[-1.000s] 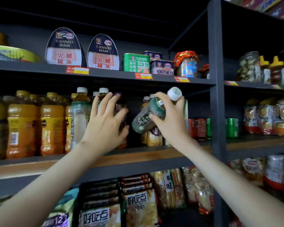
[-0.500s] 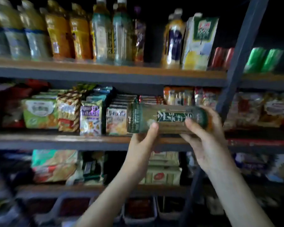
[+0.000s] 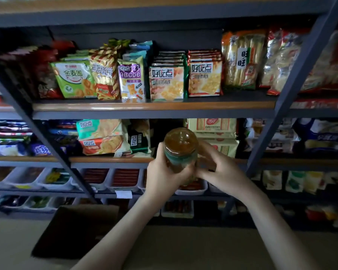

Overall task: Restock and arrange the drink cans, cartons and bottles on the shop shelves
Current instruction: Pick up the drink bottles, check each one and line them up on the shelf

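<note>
Drink bottle (image 3: 180,151): held in air in front of lower wood-edged shelf (image 3: 109,159), domed base toward camera, cap end hidden. Left hand (image 3: 164,174): fingers curled round green label band. Right hand (image 3: 217,168): grips bottle's other side, just below shelf edge.

Judged:
- full of amber liquid, so fairly heavy
- thin plastic, yields under squeeze
- film label likely slick

Best hold: mid-body, second hand steadying near neck.
</note>
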The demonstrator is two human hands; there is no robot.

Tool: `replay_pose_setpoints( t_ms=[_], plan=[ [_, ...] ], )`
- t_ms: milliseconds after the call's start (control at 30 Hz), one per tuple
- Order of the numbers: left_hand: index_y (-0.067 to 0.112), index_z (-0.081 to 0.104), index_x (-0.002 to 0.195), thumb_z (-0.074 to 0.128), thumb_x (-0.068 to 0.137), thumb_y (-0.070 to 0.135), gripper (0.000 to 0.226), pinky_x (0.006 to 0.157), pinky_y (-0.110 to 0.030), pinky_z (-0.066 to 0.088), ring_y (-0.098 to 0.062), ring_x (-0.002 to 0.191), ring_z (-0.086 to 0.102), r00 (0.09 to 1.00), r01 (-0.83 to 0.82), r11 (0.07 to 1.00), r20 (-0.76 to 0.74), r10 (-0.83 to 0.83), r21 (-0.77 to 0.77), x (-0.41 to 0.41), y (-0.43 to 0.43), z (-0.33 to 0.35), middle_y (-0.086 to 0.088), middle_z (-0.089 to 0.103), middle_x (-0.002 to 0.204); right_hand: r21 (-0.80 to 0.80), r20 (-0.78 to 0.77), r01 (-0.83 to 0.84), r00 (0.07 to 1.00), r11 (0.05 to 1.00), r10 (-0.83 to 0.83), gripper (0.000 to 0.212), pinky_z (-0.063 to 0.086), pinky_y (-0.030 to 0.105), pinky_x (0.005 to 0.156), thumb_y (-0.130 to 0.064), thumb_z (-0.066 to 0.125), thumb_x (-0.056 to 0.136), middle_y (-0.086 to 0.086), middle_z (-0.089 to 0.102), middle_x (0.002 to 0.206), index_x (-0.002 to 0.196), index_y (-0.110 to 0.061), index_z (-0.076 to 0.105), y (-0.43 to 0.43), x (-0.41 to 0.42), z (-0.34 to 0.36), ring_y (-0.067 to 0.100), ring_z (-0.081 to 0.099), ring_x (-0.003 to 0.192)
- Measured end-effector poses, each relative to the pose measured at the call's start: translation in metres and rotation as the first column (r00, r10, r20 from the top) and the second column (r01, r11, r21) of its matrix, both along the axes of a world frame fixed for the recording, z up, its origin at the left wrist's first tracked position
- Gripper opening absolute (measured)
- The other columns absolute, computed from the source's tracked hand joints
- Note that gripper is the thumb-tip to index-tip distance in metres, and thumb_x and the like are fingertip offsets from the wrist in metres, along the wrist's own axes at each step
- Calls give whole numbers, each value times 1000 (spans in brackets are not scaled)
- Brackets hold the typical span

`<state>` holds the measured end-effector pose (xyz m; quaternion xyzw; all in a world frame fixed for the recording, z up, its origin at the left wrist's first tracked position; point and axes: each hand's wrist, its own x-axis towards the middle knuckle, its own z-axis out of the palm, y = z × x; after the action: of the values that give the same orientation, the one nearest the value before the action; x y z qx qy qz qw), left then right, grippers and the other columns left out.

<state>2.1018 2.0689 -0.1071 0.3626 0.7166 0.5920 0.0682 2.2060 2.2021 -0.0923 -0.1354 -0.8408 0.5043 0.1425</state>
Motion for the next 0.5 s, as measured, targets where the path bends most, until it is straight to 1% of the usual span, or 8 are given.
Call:
replay_pose_setpoints(
  t_ms=[33,100,167,200,267,333,433,500],
  plan=[
    [31,50,111,76,67,46,54,75,-18,54,6,92,64,1000,0,1000,-27,-1,-20,-2,-6,-3,26,63,104,-68,-48,-86,995,994,83,68,41,18,104,-15,67,91,-27,49,137,135,-54,34,-6,-2,-2,-9,43,128],
    [35,49,108,82,70,34,51,74,-15,53,9,91,63,998,8,999,-67,-11,-48,-7,-16,-7,28,65,98,-121,-92,-177,982,977,167,72,39,16,104,-5,62,91,-24,48,137,140,-48,30,-17,-8,-11,-6,44,128],
    [40,48,105,84,72,26,51,74,-13,52,9,90,63,997,23,997,-78,-28,-69,-14,-25,-9,28,65,93,-69,-74,-201,978,977,195,80,37,10,99,-5,66,89,-25,45,134,138,-50,22,-27,-16,-19,-11,43,124],
    [41,48,106,83,71,30,51,76,-14,52,8,91,63,997,28,997,-71,-33,-69,-17,-28,-10,27,66,93,-27,-60,-200,978,980,198,85,36,8,98,-9,70,87,-27,42,133,137,-52,17,-33,-20,-24,-14,42,123],
    [40,51,108,78,66,43,50,78,-19,54,5,94,64,999,38,999,-8,-38,-39,-22,-33,-12,24,67,99,21,-70,-156,985,987,158,91,37,11,101,-16,74,85,-26,39,138,142,-50,12,-43,-28,-34,-11,40,127],
    [39,53,109,75,64,49,51,78,-19,54,2,96,65,997,52,999,62,-52,0,-25,-38,-15,23,67,102,23,-122,-107,987,994,109,89,38,15,104,-22,74,85,-26,39,141,147,-44,15,-51,-34,-43,-7,40,131],
    [36,54,111,77,63,46,55,79,-21,54,-1,98,65,990,111,994,86,-112,19,-32,-42,-17,20,67,105,5,-183,-34,983,999,34,80,39,9,96,-20,73,85,-33,45,131,138,-52,23,-58,-37,-47,-10,47,123],
    [36,53,113,80,62,44,59,84,-25,54,-3,102,65,980,184,983,81,-184,9,-38,-41,-15,18,67,107,-20,-225,40,973,999,-43,70,41,8,92,-16,74,84,-31,51,123,129,-51,33,-62,-39,-46,-11,51,116]
  ],
)
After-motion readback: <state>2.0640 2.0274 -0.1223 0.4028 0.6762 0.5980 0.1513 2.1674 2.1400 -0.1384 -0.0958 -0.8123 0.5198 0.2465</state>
